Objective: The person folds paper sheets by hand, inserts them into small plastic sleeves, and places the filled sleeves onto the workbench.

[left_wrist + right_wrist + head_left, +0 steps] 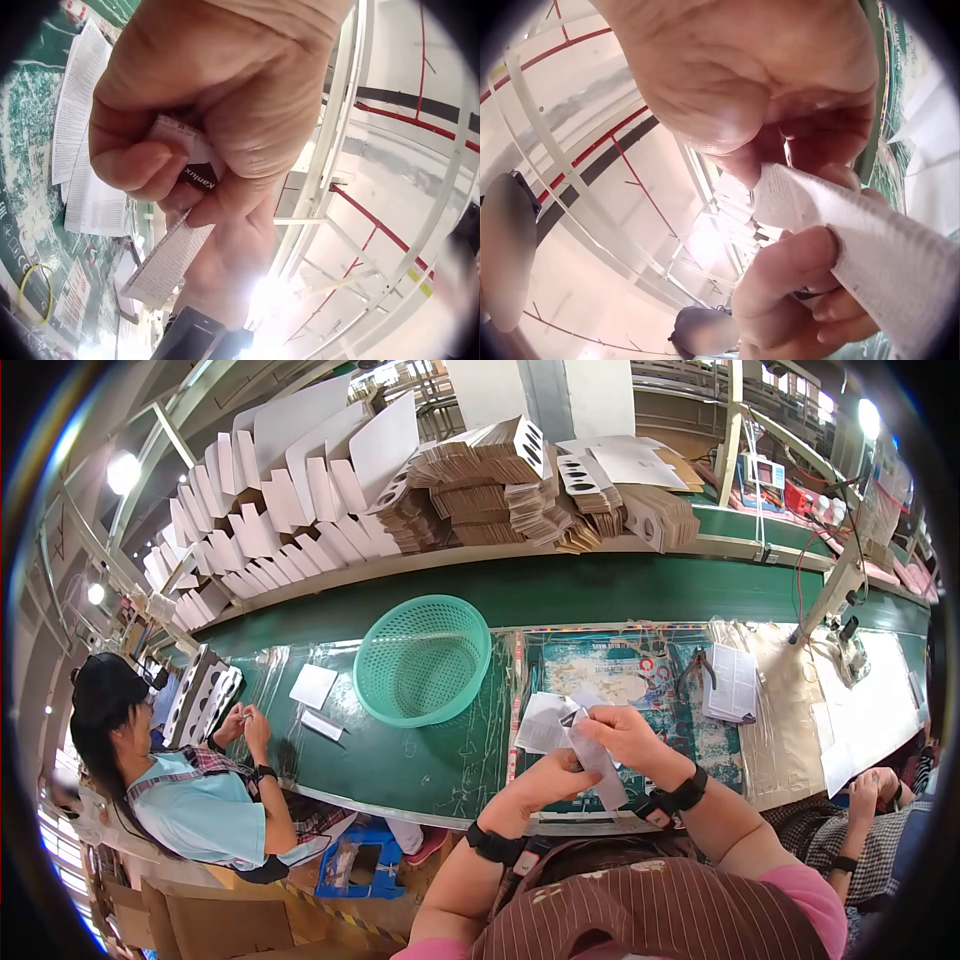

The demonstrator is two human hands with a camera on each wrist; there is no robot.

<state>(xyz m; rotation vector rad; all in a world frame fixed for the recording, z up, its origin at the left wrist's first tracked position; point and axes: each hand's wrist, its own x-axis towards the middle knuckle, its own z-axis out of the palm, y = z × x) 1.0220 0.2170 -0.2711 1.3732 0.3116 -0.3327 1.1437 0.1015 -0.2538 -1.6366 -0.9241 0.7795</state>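
Note:
Both hands hold one printed paper leaflet, folded into a narrow strip, above the front of the bench. A dark "Kanlux" mark shows on it in the left wrist view. My left hand grips the strip with curled fingers and thumb. Up at the leaflet's top end, my right hand pinches the paper. The right wrist view has the strip running down from between the two hands, the right fingertips partly hidden behind it. Just left of the hands, more leaflets lie on the printed mat.
Pliers and a stack of folded leaflets lie to the right. A green mesh basket stands left of centre. One person sits at the left, another at the right. Cardboard pieces fill the shelf behind.

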